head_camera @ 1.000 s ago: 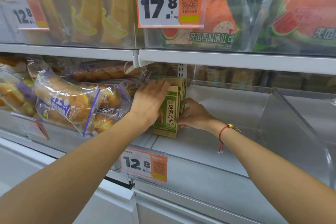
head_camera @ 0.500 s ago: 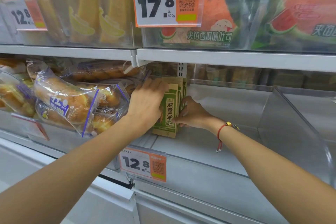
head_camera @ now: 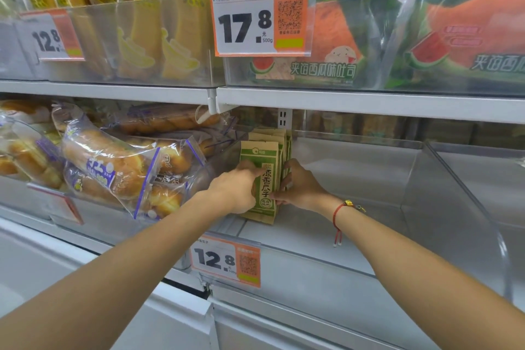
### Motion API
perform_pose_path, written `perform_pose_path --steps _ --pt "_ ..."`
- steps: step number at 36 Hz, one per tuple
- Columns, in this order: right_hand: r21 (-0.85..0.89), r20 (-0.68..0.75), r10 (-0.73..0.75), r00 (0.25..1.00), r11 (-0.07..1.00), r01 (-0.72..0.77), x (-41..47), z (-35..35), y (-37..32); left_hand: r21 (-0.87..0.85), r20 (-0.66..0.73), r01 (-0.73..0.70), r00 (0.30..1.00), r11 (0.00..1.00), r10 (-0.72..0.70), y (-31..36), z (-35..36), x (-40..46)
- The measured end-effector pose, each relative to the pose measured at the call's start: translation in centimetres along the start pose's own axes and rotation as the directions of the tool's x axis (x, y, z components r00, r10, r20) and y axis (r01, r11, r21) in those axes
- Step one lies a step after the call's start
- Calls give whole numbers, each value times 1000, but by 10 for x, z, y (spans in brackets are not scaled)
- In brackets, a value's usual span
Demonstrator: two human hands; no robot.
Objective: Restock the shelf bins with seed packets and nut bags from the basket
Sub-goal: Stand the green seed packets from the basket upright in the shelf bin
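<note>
A row of green-and-brown seed packets (head_camera: 259, 154) stands upright at the left end of a clear shelf bin (head_camera: 355, 185) on the middle shelf. My left hand (head_camera: 234, 189) is low in front of the row, its fingertips touching the printed face of the front packet. My right hand (head_camera: 298, 186), with a red cord bracelet on the wrist, holds the row's right side, fingers on the packet edges and thumb on the front packet's lower corner. The basket is out of view.
Bagged bread rolls (head_camera: 113, 167) fill the bin to the left. A clear divider (head_camera: 443, 199) walls the bin on the right. Orange price tags (head_camera: 227, 261) hang on the shelf edge. The upper shelf holds banana bread (head_camera: 142, 31) and watermelon toast bags (head_camera: 341, 37).
My left hand has slid from the top of the packets down to the front packet's face. My right hand stays on the row's right side.
</note>
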State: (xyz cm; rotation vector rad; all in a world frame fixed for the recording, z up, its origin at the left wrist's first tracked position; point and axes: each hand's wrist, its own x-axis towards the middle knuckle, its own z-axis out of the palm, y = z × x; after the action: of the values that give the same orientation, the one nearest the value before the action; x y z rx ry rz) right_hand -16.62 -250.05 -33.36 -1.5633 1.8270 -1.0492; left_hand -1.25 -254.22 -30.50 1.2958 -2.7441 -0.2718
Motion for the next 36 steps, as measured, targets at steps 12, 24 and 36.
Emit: perform_pose_path --steps 12,24,36 --pt "48 47 100 994 994 -103 0 -3 -14 -153 -292 2 955 988 -47 16 -12 -47" --pt "-89 -99 188 977 976 -197 1 13 -26 -128 -812 -167 584 978 -7 -35 28 -150" --pt "-116 -159 190 969 971 -210 -11 23 -39 -362 -654 -108 737 926 -170 -47 39 -150"
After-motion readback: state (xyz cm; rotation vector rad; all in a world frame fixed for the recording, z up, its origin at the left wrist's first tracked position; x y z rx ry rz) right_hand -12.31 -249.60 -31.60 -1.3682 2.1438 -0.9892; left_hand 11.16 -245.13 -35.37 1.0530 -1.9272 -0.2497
